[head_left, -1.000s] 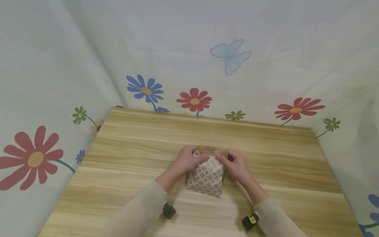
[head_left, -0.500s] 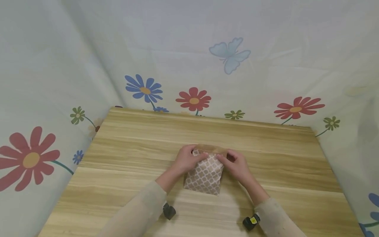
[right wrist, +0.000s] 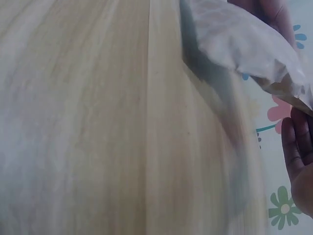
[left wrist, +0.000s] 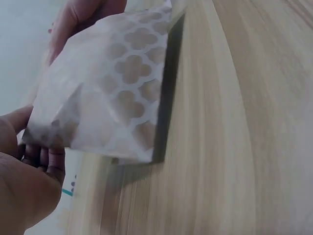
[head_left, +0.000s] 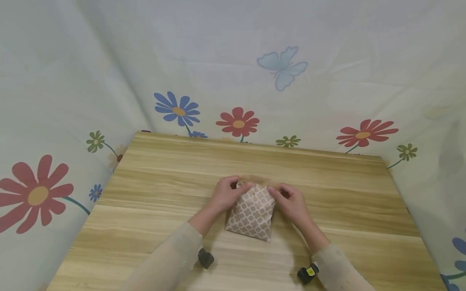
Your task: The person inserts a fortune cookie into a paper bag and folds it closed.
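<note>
A small paper bag (head_left: 252, 212), brown with a white lattice print, is held between both hands over the table. Its plain brown top edge (head_left: 258, 179) faces away from me. At the upper left corner my left hand (head_left: 227, 195) pinches it, thumb on the printed face and fingers behind. My right hand (head_left: 292, 202) grips the upper right corner the same way. In the left wrist view the bag (left wrist: 117, 83) looks creased near the left hand (left wrist: 29, 181). The right wrist view shows the bag's side (right wrist: 244, 44) puffed out, with right-hand fingers (right wrist: 296, 142) beneath its edge. The inside is hidden.
The wood-grain table (head_left: 164, 161) spreads around the bag on all sides. Behind it hangs a pale cloth backdrop (head_left: 204, 56) printed with flowers and a butterfly. Small black cameras (head_left: 206, 258) are strapped at both wrists.
The bag has shifted slightly left, its lower end swinging a little. My left hand has moved slightly up and left, its thumb nearer the top edge. The right hand stays nearly in place.
</note>
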Available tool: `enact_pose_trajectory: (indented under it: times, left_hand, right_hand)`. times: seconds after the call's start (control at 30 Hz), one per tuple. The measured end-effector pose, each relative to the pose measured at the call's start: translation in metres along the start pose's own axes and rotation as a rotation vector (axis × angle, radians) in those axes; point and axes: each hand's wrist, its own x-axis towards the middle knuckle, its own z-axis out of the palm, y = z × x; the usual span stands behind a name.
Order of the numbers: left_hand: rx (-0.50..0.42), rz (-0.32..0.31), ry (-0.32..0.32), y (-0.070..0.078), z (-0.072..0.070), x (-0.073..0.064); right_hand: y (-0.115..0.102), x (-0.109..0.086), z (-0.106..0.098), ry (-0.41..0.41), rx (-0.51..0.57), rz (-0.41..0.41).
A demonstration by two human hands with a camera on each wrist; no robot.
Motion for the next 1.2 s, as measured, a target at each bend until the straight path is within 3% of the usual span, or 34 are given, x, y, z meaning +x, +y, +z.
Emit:
enact_pose_trajectory:
  times: [0.4, 0.6, 0.97, 1.2]
  left_hand:
    - [-0.039, 0.032, 0.067, -0.012, -0.011, 0.007]
    - [-0.105, 0.063, 0.055, -0.013, -0.017, 0.008]
    - [-0.103, 0.029, 0.043, -0.011, -0.021, 0.007]
    - [-0.139, 0.016, 0.022, -0.012, -0.023, 0.007]
  right_hand:
    - [0.001, -0.001, -0.001, 0.000, 0.054, -0.035]
    - [0.004, 0.000, -0.002, 0.011, 0.053, 0.011]
    - [0.002, 0.003, -0.005, 0.052, 0.094, 0.093]
    - [0.002, 0.004, -0.004, 0.040, 0.139, 0.100]
